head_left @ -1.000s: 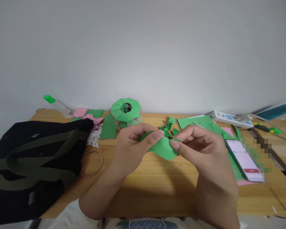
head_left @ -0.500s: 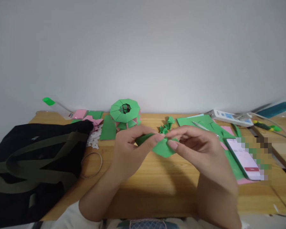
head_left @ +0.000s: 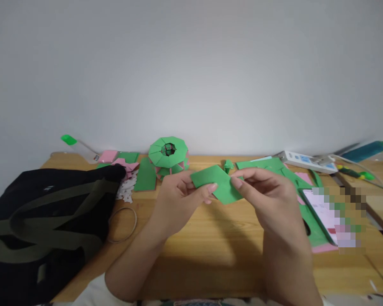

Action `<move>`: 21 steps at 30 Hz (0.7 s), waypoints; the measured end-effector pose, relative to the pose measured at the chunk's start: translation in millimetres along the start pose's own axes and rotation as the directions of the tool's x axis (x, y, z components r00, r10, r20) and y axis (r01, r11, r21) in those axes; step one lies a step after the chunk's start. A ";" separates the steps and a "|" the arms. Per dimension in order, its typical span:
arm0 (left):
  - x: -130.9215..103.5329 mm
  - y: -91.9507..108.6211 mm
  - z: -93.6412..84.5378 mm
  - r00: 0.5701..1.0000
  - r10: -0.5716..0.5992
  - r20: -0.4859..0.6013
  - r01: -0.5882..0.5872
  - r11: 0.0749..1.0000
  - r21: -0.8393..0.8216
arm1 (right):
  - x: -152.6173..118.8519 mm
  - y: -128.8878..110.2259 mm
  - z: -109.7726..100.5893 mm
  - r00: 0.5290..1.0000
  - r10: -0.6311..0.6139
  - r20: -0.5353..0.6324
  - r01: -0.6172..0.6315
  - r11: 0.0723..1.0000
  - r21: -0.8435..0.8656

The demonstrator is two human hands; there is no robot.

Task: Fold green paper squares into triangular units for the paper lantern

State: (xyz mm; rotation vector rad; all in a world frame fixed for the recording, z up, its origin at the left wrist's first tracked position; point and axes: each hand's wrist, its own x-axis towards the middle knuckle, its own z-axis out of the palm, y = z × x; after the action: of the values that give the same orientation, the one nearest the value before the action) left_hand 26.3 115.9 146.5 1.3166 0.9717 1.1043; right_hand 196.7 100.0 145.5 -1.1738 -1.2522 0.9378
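A folded piece of green paper (head_left: pixel 221 185) is held up between my two hands, above the wooden table. My left hand (head_left: pixel 185 193) pinches its left part, thumb on the near face and fingers behind. At the right corner, my right hand (head_left: pixel 263 191) grips the paper between thumb and fingers. Behind the hands stands a ring-shaped green and pink folded-paper model (head_left: pixel 168 153). A small green folded piece (head_left: pixel 228 165) lies just beyond the held paper, partly hidden by it.
A black bag (head_left: pixel 51 221) covers the table's left side, with a thin loop (head_left: pixel 135 219) beside it. Pink folded paper (head_left: pixel 127 165) and green sheets (head_left: pixel 146 174) lie behind. On the right are a phone (head_left: pixel 322 216), green sheets (head_left: pixel 315 227), a power strip (head_left: pixel 308 161) and a screwdriver (head_left: pixel 351 171).
The green paper has turned so a broad flat face now shows. My right hand has shifted its pinch to the right corner. The view has tilted slightly.
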 end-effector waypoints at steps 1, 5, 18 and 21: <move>0.3 0.1 0.4 1.000 0.004 -0.002 -0.004 1.000 -0.002 | 0.1 -0.2 -0.3 1.000 0.013 0.004 -0.013 1.000 0.015; 1.1 0.9 0.8 1.000 0.031 -0.002 -0.031 0.999 -0.014 | -0.7 -1.4 -1.0 0.998 0.021 0.054 -0.022 0.999 0.023; -4.3 2.0 -3.7 0.974 0.174 0.143 -0.182 0.982 0.043 | 2.1 4.1 -0.3 0.997 0.039 0.071 -0.049 0.987 0.151; -4.9 4.9 -5.6 0.965 0.201 0.170 -0.217 0.973 0.079 | 2.1 4.6 -1.3 0.995 0.023 0.095 -0.040 0.983 0.182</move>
State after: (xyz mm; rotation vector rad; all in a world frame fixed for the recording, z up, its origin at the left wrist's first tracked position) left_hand 19.5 112.2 150.8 1.5913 0.7879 1.1002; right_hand 198.7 102.7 141.5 -1.0174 -1.1950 1.1174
